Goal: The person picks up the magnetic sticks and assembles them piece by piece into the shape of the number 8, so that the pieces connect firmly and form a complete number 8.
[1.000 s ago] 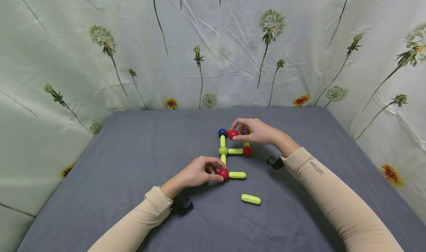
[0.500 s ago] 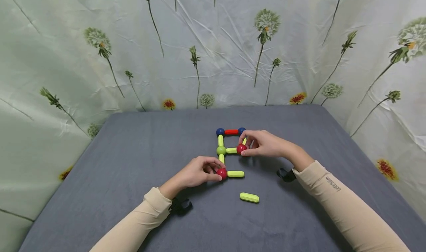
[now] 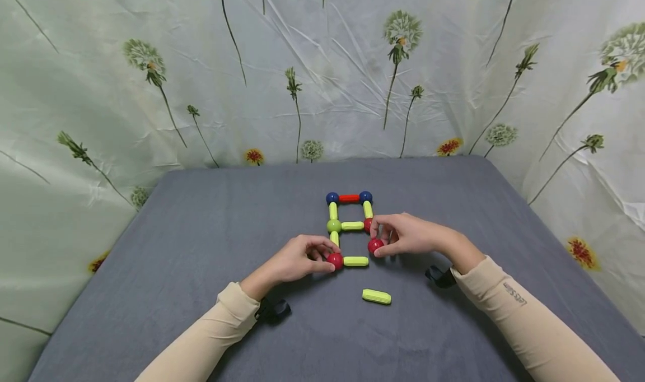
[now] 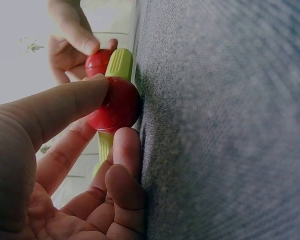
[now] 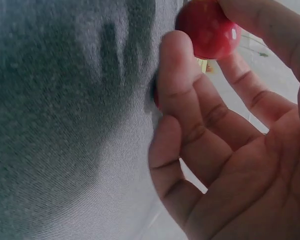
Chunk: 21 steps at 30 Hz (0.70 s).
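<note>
Between thumb and fingers, my left hand pinches a red ball at the near left corner of a frame of balls and rods. From that ball a yellow-green rod points right, its far end free. My right hand pinches another red ball, held right of that free end and seen close in the right wrist view. Behind it, partly covered by the right fingers, a third red ball joins the frame's middle rod. A green ball sits at that rod's left end.
Two blue balls, left and right, with a red rod between them form the far side. A loose yellow-green rod lies nearer on the grey cloth surface. A flower-printed curtain hangs behind.
My right hand has carried its red ball from beside the far red rod toward me, past the frame's right red ball. The left hand keeps its hold in place.
</note>
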Each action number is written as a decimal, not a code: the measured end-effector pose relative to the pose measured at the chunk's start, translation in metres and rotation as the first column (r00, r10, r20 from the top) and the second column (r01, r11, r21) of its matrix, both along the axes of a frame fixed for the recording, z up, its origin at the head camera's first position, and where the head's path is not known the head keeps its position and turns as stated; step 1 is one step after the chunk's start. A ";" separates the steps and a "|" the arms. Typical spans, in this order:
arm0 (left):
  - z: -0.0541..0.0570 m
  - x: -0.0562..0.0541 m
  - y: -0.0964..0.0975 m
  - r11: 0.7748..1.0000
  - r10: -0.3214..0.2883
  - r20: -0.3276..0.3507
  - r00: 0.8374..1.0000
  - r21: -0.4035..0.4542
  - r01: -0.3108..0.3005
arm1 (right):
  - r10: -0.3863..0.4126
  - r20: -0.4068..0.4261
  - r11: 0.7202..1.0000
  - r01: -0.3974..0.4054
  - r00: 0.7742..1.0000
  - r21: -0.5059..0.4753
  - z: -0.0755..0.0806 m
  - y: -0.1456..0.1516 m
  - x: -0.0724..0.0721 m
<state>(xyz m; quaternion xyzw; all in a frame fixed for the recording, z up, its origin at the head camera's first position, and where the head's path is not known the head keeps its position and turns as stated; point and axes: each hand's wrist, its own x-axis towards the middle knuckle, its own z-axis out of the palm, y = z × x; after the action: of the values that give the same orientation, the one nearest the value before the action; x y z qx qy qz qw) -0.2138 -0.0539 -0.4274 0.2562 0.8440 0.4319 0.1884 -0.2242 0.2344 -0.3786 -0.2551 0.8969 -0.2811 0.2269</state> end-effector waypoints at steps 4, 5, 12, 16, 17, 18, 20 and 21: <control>-0.001 0.000 0.000 1.000 0.000 -0.003 1.000 0.004 0.000 | 0.018 0.016 1.000 -0.018 1.000 0.013 -0.003 0.000 0.004; -0.001 0.000 0.000 1.000 0.000 -0.002 1.000 0.004 0.000 | 0.019 0.019 1.000 -0.019 1.000 0.014 -0.003 -0.001 0.005; 0.000 -0.002 0.000 1.000 -0.015 0.016 1.000 0.000 0.015 | 0.035 0.041 0.999 -0.037 0.999 0.031 -0.012 -0.003 0.007; 0.001 -0.003 0.001 1.000 -0.018 0.011 1.000 0.004 0.018 | 0.035 0.037 0.999 -0.036 0.999 0.030 -0.013 -0.003 0.008; 0.001 -0.004 0.001 1.000 -0.018 0.009 1.000 0.003 0.018 | 0.034 0.038 0.999 -0.035 0.999 0.028 -0.013 -0.004 0.008; 0.001 -0.004 0.001 1.000 -0.019 0.006 1.000 0.001 0.019 | 0.033 0.040 0.999 -0.035 0.999 0.029 -0.013 -0.004 0.008; 0.001 -0.004 0.000 1.000 -0.024 0.004 1.000 -0.008 0.024 | 0.036 0.049 0.999 -0.037 0.998 0.030 -0.014 -0.004 0.009; 0.001 -0.004 0.000 1.000 -0.028 0.003 1.000 -0.011 0.028 | 0.037 0.053 0.999 -0.039 0.998 0.030 -0.014 -0.004 0.009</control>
<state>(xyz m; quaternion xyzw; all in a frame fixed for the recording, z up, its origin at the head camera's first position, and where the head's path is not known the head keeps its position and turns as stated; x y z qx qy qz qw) -0.2175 -0.0543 -0.4265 0.2665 0.8424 0.4249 0.1969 -0.2148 0.2301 -0.3926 -0.2611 0.8898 -0.2695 0.2597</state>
